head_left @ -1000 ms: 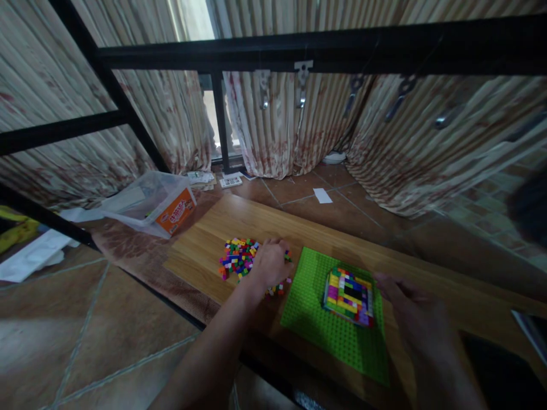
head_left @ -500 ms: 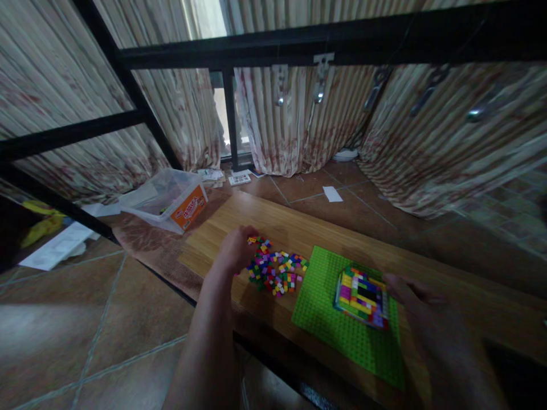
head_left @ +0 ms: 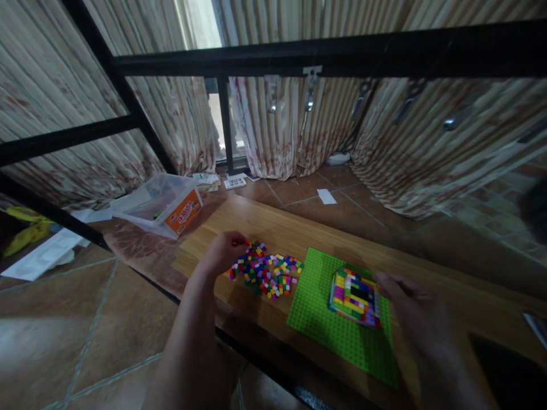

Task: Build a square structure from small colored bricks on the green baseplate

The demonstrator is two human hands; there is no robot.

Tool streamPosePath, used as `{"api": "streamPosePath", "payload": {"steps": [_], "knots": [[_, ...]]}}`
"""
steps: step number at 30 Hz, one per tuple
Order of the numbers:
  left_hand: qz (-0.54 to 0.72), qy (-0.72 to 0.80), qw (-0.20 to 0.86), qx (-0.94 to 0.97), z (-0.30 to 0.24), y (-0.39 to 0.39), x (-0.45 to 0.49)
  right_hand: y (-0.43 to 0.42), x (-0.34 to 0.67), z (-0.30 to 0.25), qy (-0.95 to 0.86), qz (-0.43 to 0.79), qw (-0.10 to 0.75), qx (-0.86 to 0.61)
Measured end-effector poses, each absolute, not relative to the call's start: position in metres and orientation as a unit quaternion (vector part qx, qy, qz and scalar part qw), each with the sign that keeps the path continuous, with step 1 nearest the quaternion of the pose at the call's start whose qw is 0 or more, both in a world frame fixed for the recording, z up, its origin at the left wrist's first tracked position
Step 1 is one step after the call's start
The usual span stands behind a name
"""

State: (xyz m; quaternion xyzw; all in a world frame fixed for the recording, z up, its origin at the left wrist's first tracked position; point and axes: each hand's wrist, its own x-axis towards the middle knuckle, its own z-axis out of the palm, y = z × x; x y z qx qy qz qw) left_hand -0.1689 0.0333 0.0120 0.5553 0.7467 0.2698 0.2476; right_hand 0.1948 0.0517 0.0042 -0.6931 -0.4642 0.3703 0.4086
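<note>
Sorting is being done in the pile (head_left: 267,272) on the table (head_left: 265,219) by the curled left hand (head_left: 222,250), the right hand (head_left: 405,302) being held against the build (head_left: 354,291); grips cannot be told; fine pinching being called for

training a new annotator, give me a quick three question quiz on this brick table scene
1. True or false: the multicoloured brick build stands on the green baseplate.
2. Which of the hands is at the loose brick pile? A left hand, B right hand.
3. What colour is the label on the clear plastic box?
Key: 1 true; 2 A; 3 orange.
</note>
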Motion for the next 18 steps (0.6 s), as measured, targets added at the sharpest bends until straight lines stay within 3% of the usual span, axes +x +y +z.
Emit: {"api": "streamPosePath", "payload": {"steps": [4,8,18], "knots": [[0.404,0.62,0.42,0.525,0.015,0.038,-0.137,0.049,0.18,0.012,-0.471,0.383,0.449,-0.656],[0.443,0.505,0.538,0.51,0.014,0.04,-0.084,0.042,0.16,0.021,-0.496,0.428,0.48,-0.583],[0.476,0.409,0.52,0.579,0.014,0.037,-0.019,0.031,0.148,0.024,-0.562,0.484,0.457,-0.491]]}}
